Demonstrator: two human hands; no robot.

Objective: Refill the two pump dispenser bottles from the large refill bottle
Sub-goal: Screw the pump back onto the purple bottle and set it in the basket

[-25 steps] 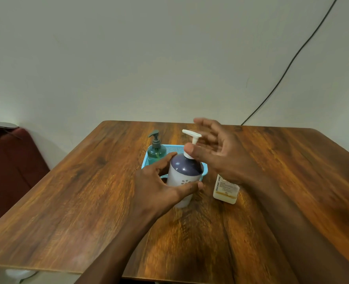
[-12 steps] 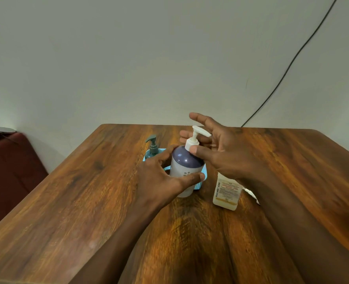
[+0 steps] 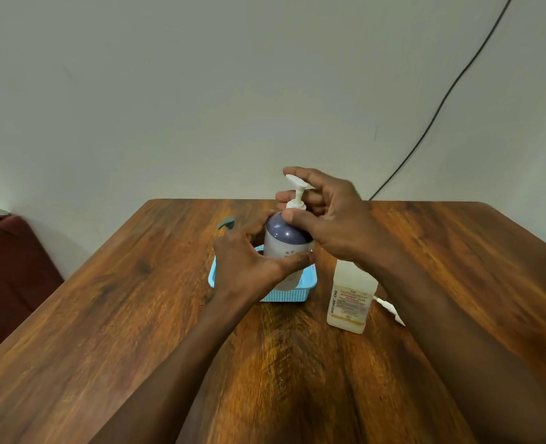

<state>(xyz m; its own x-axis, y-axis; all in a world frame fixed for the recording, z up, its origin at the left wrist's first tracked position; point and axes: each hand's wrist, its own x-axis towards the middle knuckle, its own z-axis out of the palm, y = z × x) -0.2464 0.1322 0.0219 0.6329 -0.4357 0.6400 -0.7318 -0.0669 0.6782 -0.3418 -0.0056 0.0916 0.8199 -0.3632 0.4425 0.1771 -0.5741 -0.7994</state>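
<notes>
Purple-and-white pump bottle (image 3: 285, 243) standing in basket (image 3: 289, 294): left hand (image 3: 252, 267) wrapping smooth, likely slippery body, right hand (image 3: 332, 219) pinching white collar (image 3: 295, 205), probably unscrewing

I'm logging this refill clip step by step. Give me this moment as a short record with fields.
surface: wooden table
basket: blue basket, holding the pump bottles
purple-topped bottle: purple-topped bottle, upright in the basket
left hand: left hand wrapped around that bottle's body
right hand: right hand, fingers at its white pump collar
green pump: green pump, only the head shows behind the left hand
refill bottle: refill bottle, upright, right of the basket, untouched
</notes>
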